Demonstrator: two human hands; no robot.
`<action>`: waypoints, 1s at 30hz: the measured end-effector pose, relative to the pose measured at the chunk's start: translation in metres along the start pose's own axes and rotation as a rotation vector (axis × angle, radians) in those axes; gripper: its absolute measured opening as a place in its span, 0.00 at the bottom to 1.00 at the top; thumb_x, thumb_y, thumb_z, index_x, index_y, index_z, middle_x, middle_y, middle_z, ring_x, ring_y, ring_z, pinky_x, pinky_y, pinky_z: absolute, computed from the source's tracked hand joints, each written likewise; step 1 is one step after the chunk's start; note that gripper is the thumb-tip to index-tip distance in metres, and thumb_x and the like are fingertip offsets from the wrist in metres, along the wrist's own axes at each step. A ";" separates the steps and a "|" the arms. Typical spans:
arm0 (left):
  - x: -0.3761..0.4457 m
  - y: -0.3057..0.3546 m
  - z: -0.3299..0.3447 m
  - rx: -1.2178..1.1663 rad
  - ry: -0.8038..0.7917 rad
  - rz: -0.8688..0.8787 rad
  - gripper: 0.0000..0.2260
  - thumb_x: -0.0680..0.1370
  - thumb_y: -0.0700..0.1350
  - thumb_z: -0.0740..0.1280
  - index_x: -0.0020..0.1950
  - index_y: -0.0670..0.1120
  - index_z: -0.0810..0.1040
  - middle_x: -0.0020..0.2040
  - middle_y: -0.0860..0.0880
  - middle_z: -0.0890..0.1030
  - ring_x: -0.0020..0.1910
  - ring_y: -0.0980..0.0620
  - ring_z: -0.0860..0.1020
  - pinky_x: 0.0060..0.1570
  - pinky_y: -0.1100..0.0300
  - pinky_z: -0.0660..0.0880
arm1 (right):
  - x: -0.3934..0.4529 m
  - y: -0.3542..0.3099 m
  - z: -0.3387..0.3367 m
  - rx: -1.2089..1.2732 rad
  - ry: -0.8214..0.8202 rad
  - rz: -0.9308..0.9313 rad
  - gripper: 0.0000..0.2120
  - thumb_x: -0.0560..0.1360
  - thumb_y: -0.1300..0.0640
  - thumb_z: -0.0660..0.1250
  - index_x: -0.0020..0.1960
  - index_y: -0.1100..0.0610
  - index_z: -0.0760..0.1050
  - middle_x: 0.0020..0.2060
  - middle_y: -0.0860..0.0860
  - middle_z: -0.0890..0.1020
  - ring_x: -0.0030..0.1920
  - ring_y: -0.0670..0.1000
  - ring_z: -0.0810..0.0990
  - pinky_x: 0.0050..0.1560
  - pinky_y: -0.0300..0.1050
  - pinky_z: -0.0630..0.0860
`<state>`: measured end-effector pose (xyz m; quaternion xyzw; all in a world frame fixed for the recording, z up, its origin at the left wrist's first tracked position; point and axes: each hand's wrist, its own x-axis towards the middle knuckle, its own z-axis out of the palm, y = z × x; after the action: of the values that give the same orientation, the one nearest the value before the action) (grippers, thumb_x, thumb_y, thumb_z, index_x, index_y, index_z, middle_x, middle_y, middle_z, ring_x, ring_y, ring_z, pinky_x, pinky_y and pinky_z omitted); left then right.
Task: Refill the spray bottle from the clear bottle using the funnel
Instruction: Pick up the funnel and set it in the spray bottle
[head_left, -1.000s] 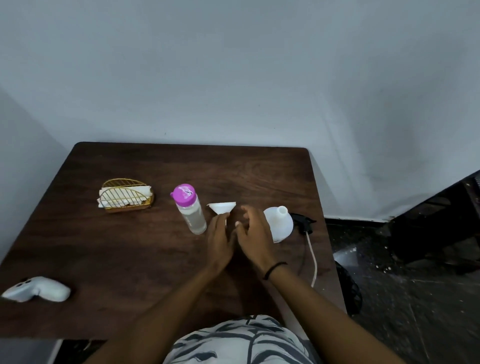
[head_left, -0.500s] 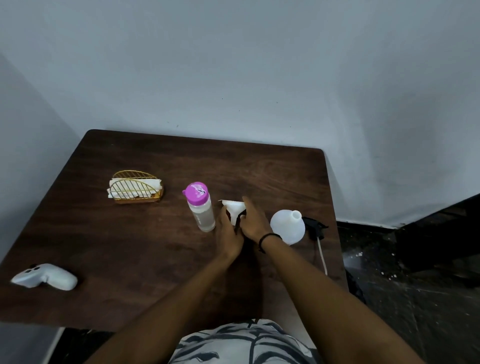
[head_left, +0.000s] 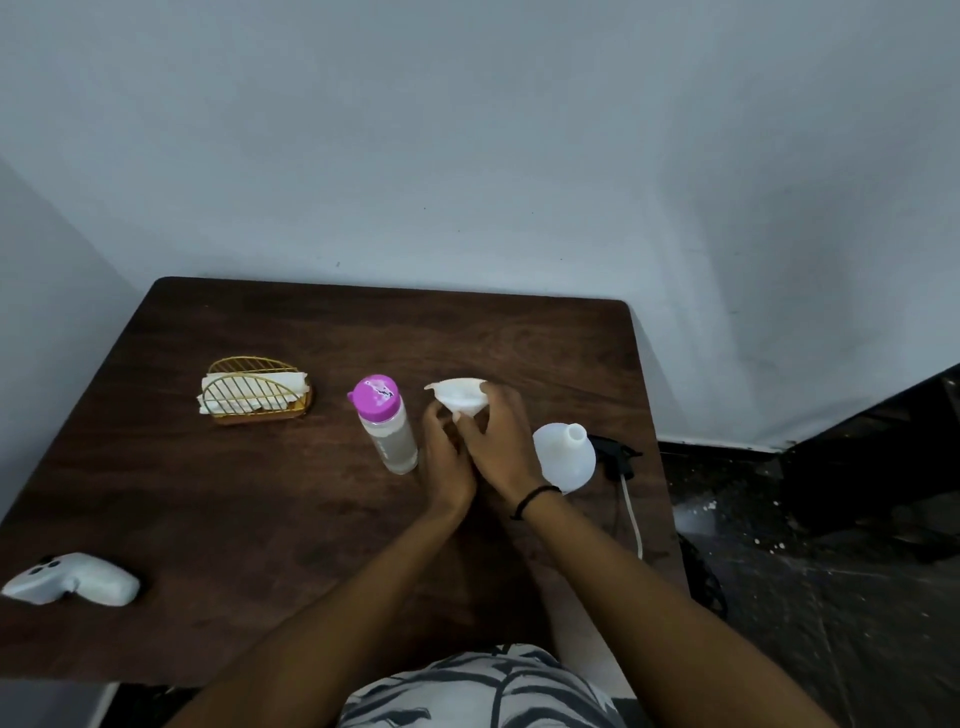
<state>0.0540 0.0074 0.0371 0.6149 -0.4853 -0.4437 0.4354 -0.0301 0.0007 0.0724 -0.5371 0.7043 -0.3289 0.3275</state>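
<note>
A white funnel (head_left: 458, 397) is held tilted just above the dark wooden table (head_left: 260, 493), with my right hand (head_left: 498, 441) shut on its cone. My left hand (head_left: 445, 457) sits right beside it, fingers curled under the funnel's spout; whether it grips the spout is hidden. The clear bottle (head_left: 387, 423) with a pink cap stands upright just left of my hands. The white spray bottle (head_left: 566, 457), its neck uncapped, stands to the right of my right wrist. Its black spray head (head_left: 618, 454) with a white tube lies beyond it near the table's right edge.
A gold wire holder with white napkins (head_left: 254, 389) stands at the left middle of the table. A white controller (head_left: 72, 579) lies at the front left edge. A pale wall runs behind the table. Dark floor drops away on the right.
My right hand has closed on the funnel and lifted it off the table, tilting it. The view has shifted slightly.
</note>
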 end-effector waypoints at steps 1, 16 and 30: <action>-0.001 0.006 0.001 -0.004 0.014 0.032 0.20 0.77 0.58 0.59 0.68 0.56 0.68 0.58 0.60 0.79 0.57 0.59 0.79 0.58 0.48 0.78 | -0.004 -0.005 -0.006 0.003 0.035 -0.026 0.22 0.79 0.54 0.66 0.71 0.57 0.68 0.68 0.50 0.68 0.65 0.48 0.72 0.58 0.32 0.67; -0.016 0.091 0.040 -0.118 -0.221 0.239 0.17 0.76 0.38 0.71 0.64 0.46 0.76 0.49 0.56 0.84 0.46 0.61 0.82 0.43 0.68 0.76 | -0.035 -0.001 -0.133 0.130 0.292 -0.165 0.21 0.71 0.44 0.74 0.62 0.44 0.75 0.62 0.42 0.78 0.61 0.45 0.79 0.59 0.50 0.79; -0.013 0.071 0.056 -0.036 -0.405 0.219 0.20 0.74 0.39 0.74 0.65 0.45 0.77 0.54 0.50 0.85 0.53 0.55 0.83 0.55 0.50 0.81 | -0.054 0.040 -0.143 0.357 0.195 -0.010 0.35 0.74 0.55 0.75 0.76 0.54 0.64 0.69 0.47 0.74 0.64 0.43 0.77 0.65 0.40 0.75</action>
<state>-0.0172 0.0039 0.0945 0.4491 -0.6187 -0.5166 0.3856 -0.1569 0.0772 0.1266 -0.4395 0.6605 -0.5006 0.3463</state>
